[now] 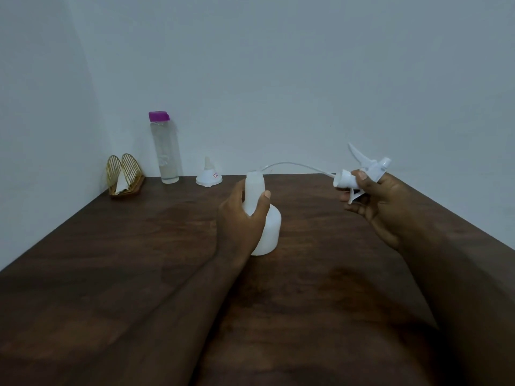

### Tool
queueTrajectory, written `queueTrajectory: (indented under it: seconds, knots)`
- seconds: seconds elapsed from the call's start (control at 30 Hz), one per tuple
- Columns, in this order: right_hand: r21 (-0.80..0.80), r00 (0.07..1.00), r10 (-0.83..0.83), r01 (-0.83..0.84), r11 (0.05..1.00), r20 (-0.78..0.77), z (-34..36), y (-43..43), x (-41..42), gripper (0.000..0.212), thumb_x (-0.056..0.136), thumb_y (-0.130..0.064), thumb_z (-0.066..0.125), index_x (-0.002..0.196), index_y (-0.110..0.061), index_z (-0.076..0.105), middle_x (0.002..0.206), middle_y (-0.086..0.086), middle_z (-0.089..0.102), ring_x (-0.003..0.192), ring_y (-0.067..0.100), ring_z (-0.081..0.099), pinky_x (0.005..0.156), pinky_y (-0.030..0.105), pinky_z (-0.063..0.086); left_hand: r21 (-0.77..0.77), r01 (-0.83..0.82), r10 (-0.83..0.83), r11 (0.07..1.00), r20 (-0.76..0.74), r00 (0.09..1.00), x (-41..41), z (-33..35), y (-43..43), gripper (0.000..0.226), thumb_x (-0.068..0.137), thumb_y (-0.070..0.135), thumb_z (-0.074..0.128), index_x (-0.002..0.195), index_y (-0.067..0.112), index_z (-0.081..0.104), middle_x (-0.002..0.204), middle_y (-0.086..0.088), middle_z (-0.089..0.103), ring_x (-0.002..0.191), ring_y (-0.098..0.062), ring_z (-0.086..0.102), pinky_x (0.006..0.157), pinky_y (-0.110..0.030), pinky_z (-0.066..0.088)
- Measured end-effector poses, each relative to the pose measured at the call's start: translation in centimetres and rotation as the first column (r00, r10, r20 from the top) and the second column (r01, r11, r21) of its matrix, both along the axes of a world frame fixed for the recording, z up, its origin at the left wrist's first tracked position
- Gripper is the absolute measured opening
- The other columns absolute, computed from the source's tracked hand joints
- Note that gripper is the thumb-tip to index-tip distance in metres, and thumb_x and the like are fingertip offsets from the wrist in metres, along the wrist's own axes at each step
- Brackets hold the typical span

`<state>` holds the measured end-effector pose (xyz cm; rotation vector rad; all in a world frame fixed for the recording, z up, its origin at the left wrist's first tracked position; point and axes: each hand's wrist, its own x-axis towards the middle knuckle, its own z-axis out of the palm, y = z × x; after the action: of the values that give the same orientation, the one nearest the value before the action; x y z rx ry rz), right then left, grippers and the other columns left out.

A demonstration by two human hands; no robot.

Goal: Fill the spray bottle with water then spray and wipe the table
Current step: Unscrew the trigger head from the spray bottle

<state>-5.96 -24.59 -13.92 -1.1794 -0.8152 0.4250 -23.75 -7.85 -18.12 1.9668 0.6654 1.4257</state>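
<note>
Our left grip (237, 221) curls round the frosted white plastic bottle (271, 229) on the dark wood-grain bench (111, 246); our right grip (384, 199) pinches the white plastic trigger head (347, 178).

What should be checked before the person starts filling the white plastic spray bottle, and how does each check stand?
1. White plastic spray bottle upright on the dark wooden table, gripped by the left hand: ok.
2. White trigger sprayer head off the bottle, held in the right hand: ok.
3. Thin dip tube clear of the bottle's mouth: cannot tell; its tip is right at the mouth.
4. White funnel seated in the bottle's mouth: not ok; it rests upside down near the wall.
5. Clear water bottle with a purple cap opened: not ok; cap on.
</note>
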Motion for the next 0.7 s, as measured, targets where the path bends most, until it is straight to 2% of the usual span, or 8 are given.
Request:
queueTrajectory:
  seconds: [0.07, 0.13, 0.2, 0.27, 0.33, 0.47, 0.57, 0.7]
  knots:
    - [0.01, 1.0, -0.002, 0.002, 1.0, -0.009, 0.09, 0.01, -0.12, 0.024, 0.101, -0.023, 0.047, 0.114, -0.005, 0.056, 0.092, 0.009, 0.07, 0.069, 0.011, 0.065, 0.062, 0.025, 0.053, 0.002, -0.004, 0.004, 1.0, 0.014, 1.0, 0.0, -0.04, 0.09, 0.032, 0.09, 0.04, 0.064, 0.114, 0.018, 0.062, 0.094, 0.02, 0.059, 0.088, 0.016, 0.054, 0.072, -0.003, 0.039]
    - [0.009, 1.0, -0.008, 0.009, 1.0, -0.025, 0.04, -0.06, -0.13, 0.028, 0.102, -0.022, 0.047, 0.12, -0.003, 0.054, 0.094, 0.009, 0.07, 0.069, 0.011, 0.066, 0.06, 0.024, 0.052, -0.004, -0.006, 0.007, 1.0, 0.008, 1.0, -0.03, -0.06, 0.06, 0.033, 0.09, 0.041, 0.063, 0.115, 0.02, 0.061, 0.091, 0.027, 0.057, 0.087, 0.019, 0.053, 0.073, -0.007, 0.04]
    - [0.01, 0.999, -0.004, 0.004, 1.0, -0.044, -0.06, 0.0, -0.19, 0.032, 0.102, -0.023, 0.047, 0.124, -0.002, 0.054, 0.096, 0.01, 0.071, 0.07, 0.012, 0.066, 0.059, 0.024, 0.053, -0.006, -0.005, 0.005, 1.0, 0.01, 1.0, -0.06, -0.07, 0.02, 0.034, 0.091, 0.041, 0.063, 0.118, 0.022, 0.06, 0.09, 0.032, 0.052, 0.087, 0.024, 0.05, 0.073, -0.004, 0.036]
    - [0.009, 0.998, 0.004, -0.004, 1.0, -0.069, -0.11, 0.07, -0.23, 0.032, 0.101, -0.024, 0.048, 0.124, -0.002, 0.055, 0.096, 0.01, 0.071, 0.071, 0.013, 0.066, 0.057, 0.023, 0.053, -0.004, -0.003, 0.003, 1.0, 0.011, 1.0, -0.09, -0.03, -0.1, 0.035, 0.09, 0.041, 0.063, 0.119, 0.021, 0.06, 0.092, 0.029, 0.053, 0.087, 0.025, 0.05, 0.073, -0.002, 0.036]
    - [0.04, 0.991, 0.038, -0.033, 0.999, -0.131, 0.04, 0.0, -0.35, 0.027, 0.101, -0.024, 0.048, 0.121, -0.008, 0.056, 0.092, 0.008, 0.073, 0.069, 0.014, 0.066, 0.056, 0.023, 0.053, 0.003, 0.001, -0.001, 1.0, 0.013, 1.0, -0.1, -0.03, -0.23, 0.036, 0.09, 0.041, 0.064, 0.119, 0.021, 0.061, 0.094, 0.029, 0.054, 0.087, 0.024, 0.051, 0.074, -0.003, 0.037]
    - [0.09, 0.973, 0.023, -0.002, 0.996, -0.229, 0.12, -0.19, -0.11, 0.018, 0.101, -0.024, 0.049, 0.116, -0.017, 0.056, 0.087, 0.002, 0.07, 0.063, 0.011, 0.065, 0.052, 0.022, 0.051, 0.017, 0.005, -0.005, 1.0, 0.018, 1.0, -0.06, -0.01, -0.47, 0.035, 0.09, 0.039, 0.064, 0.118, 0.018, 0.061, 0.093, 0.029, 0.054, 0.088, 0.025, 0.05, 0.072, 0.004, 0.034]
    - [0.039, 0.986, -0.025, 0.032, 0.999, -0.163, 0.07, -0.37, 0.16, 0.024, 0.102, -0.023, 0.049, 0.121, -0.012, 0.056, 0.09, 0.004, 0.066, 0.062, 0.011, 0.064, 0.051, 0.022, 0.05, 0.022, 0.001, -0.001, 1.0, 0.024, 1.0, -0.1, -0.02, -0.49, 0.033, 0.09, 0.038, 0.065, 0.115, 0.018, 0.062, 0.09, 0.032, 0.054, 0.088, 0.023, 0.051, 0.072, 0.002, 0.035]
    - [0.041, 0.989, -0.015, 0.021, 0.999, -0.15, -0.16, -0.35, 0.26, 0.02, 0.101, -0.023, 0.049, 0.114, -0.011, 0.057, 0.092, 0.007, 0.066, 0.06, 0.011, 0.064, 0.05, 0.021, 0.049, 0.011, 0.004, -0.004, 1.0, 0.027, 1.0, -0.09, -0.09, -0.45, 0.032, 0.089, 0.04, 0.065, 0.115, 0.022, 0.062, 0.089, 0.033, 0.054, 0.088, 0.021, 0.052, 0.075, -0.007, 0.04]
